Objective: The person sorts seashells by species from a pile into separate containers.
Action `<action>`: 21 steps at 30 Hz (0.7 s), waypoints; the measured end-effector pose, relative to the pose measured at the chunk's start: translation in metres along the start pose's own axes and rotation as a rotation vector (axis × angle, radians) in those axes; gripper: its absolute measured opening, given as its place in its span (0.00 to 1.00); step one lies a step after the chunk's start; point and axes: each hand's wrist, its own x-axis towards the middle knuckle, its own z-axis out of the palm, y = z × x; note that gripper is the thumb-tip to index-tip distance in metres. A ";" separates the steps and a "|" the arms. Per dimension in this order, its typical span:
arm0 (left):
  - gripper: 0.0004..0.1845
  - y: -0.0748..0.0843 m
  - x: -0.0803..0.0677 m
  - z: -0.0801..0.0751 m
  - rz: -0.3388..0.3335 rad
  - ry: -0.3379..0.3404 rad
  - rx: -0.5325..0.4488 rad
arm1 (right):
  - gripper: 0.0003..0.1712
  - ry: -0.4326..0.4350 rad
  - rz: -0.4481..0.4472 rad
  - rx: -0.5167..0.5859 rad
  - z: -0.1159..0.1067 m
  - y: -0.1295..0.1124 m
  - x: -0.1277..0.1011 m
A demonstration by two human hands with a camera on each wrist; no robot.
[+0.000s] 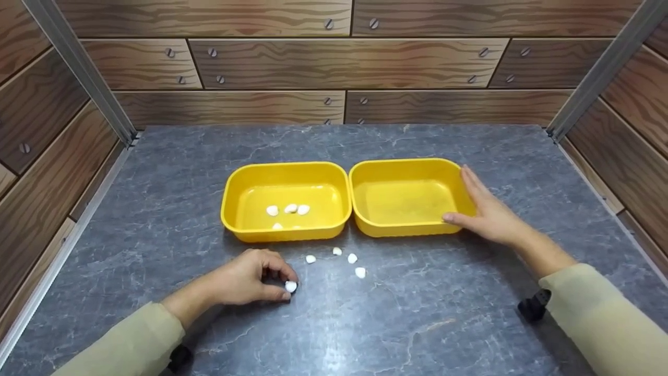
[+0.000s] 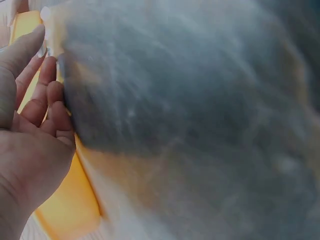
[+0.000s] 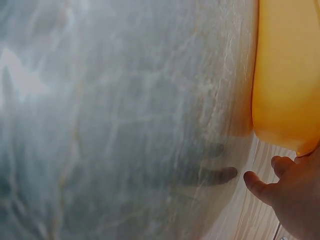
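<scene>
Our left hand (image 1: 245, 282) curled, fingertips pinching white pebble (image 1: 290, 286) on grey tabletop (image 1: 417, 313), in front of left yellow tub (image 1: 229, 209). Four more white pebbles (image 1: 360, 272) loose nearby on the slab; several already inside that tub. Our right hand (image 1: 488, 211) open, flat against outer wall of right yellow tub (image 1: 407, 167), which looks bare. Advice to ourselves: pinch pebble firmly between thumb and forefinger, lift straight up, clear tub rim. Wrist views too blurred to add more.
</scene>
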 end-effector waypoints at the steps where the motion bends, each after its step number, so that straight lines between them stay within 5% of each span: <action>1: 0.10 0.002 0.000 0.000 -0.007 0.000 -0.008 | 0.67 0.000 0.001 0.000 0.000 0.000 0.000; 12: 0.09 0.050 0.016 -0.013 0.052 0.070 0.017 | 0.66 0.002 -0.002 -0.001 0.006 0.000 0.000; 21: 0.08 0.092 0.065 -0.041 0.148 0.194 0.051 | 0.67 0.005 -0.002 0.015 0.000 0.000 0.000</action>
